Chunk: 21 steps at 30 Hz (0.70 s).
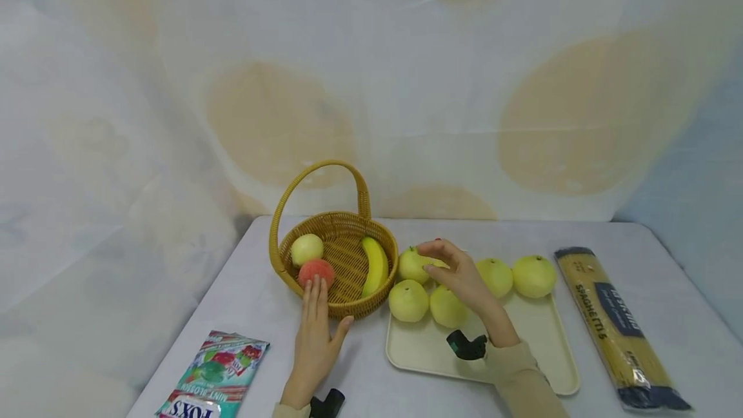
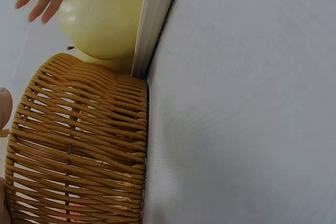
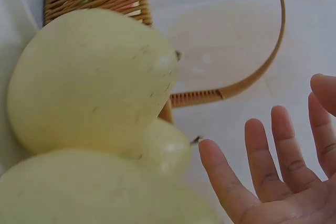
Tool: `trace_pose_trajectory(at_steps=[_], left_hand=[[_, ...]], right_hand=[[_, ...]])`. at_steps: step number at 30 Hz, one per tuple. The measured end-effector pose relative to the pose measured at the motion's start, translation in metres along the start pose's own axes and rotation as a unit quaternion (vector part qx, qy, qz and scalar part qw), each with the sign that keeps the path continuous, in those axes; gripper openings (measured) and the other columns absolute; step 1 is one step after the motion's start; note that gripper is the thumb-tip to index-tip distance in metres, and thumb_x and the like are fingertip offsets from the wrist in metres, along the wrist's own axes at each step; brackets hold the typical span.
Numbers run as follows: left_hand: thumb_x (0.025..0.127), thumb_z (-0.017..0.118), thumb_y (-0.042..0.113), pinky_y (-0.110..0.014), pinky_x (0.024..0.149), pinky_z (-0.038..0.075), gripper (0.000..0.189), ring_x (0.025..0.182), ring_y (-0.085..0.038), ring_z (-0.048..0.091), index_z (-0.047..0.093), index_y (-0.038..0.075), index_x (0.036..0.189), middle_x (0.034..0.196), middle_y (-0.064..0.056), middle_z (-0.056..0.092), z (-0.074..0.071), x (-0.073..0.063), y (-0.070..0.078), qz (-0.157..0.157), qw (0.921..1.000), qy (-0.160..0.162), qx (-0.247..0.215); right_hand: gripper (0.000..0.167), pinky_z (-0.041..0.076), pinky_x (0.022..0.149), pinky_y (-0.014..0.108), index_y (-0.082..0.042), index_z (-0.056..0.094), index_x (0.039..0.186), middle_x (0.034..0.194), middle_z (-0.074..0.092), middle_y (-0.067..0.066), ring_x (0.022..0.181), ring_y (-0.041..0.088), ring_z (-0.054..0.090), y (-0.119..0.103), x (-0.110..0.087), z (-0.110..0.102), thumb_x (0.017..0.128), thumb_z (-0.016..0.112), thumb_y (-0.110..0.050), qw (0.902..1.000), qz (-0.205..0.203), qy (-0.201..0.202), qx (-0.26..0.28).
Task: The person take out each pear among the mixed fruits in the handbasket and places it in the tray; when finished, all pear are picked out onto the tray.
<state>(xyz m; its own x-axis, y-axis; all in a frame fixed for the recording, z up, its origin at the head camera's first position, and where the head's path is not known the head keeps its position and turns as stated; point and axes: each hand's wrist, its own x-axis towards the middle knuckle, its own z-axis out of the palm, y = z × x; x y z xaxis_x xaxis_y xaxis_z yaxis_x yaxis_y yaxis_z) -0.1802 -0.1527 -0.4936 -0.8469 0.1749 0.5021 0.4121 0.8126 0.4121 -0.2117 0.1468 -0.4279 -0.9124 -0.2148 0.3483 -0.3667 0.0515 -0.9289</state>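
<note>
My left hand has its fingers straight at the near rim of the wicker basket, fingertips overlapping the peach; whether they touch it I cannot tell. A pale green apple-like fruit and a banana also lie in the basket. Over the tray hovers my right hand, fingers loosely spread with nothing between them. Several pale yellow pear-shaped fruits sit around the tray's far part; in the right wrist view a big one is beside the fingers without contact.
A spaghetti packet lies to the right of the tray. At the front left is a green-and-red candy bag. The basket's tall handle arches above it. A patterned cloth hangs behind the table.
</note>
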Motion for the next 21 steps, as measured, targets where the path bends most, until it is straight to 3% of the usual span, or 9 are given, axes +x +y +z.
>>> trace_pose_trajectory(at_steps=[6, 12, 16, 19, 21], left_hand=[[0.091, 0.065, 0.036, -0.011, 0.113, -0.009, 0.086, 0.151, -0.032, 0.01, 0.016, 0.003, 0.155, 0.161, -0.018, 0.018, 0.001, 0.001, 0.0, -0.006, 1.0, -0.005, -0.003], [0.092, 0.064, 0.037, -0.01, 0.113, -0.01, 0.086, 0.152, -0.029, 0.007, 0.016, 0.004, 0.155, 0.163, -0.015, 0.016, 0.0, 0.001, 0.0, -0.023, 0.9995, -0.02, -0.007], [0.092, 0.064, 0.038, -0.011, 0.112, -0.01, 0.086, 0.152, -0.03, 0.008, 0.016, 0.005, 0.155, 0.163, -0.014, 0.015, -0.001, 0.001, 0.001, -0.031, 0.9991, -0.026, -0.009], [0.092, 0.064, 0.037, -0.012, 0.112, -0.009, 0.086, 0.152, -0.031, 0.009, 0.015, 0.005, 0.155, 0.163, -0.014, 0.016, -0.001, 0.002, 0.002, -0.032, 0.9991, -0.027, -0.009], [0.091, 0.065, 0.035, -0.012, 0.113, -0.01, 0.086, 0.151, -0.032, 0.01, 0.016, 0.005, 0.155, 0.163, -0.015, 0.016, -0.001, 0.001, 0.003, -0.031, 0.9992, -0.025, -0.009]], right_hand=[[0.03, 0.05, 0.095, 0.022, 0.002, 0.055, 0.124, 0.129, 0.058, 0.018, 0.119, 0.01, 0.057, -0.012, 0.028, 0.008, 0.095, 0.058, -0.007, 0.9995, 0.02, -0.017, 0.016], [0.036, 0.051, 0.098, 0.047, 0.009, 0.049, 0.129, 0.134, 0.049, 0.031, 0.114, 0.014, 0.059, -0.014, 0.056, 0.018, 0.096, 0.054, -0.006, 0.9951, 0.039, -0.045, 0.08], [0.041, 0.046, 0.099, 0.059, 0.009, 0.046, 0.132, 0.135, 0.047, 0.033, 0.11, 0.011, 0.059, -0.009, 0.072, 0.025, 0.097, 0.054, -0.012, 0.9911, 0.073, -0.068, 0.088], [0.044, 0.046, 0.099, 0.058, 0.009, 0.046, 0.133, 0.135, 0.048, 0.031, 0.112, 0.014, 0.059, -0.004, 0.082, 0.031, 0.097, 0.054, -0.014, 0.9899, 0.092, -0.074, 0.078], [0.043, 0.046, 0.1, 0.056, 0.009, 0.046, 0.134, 0.137, 0.047, 0.031, 0.118, 0.023, 0.058, -0.002, 0.087, 0.035, 0.097, 0.054, -0.013, 0.9892, 0.099, -0.076, 0.076]])
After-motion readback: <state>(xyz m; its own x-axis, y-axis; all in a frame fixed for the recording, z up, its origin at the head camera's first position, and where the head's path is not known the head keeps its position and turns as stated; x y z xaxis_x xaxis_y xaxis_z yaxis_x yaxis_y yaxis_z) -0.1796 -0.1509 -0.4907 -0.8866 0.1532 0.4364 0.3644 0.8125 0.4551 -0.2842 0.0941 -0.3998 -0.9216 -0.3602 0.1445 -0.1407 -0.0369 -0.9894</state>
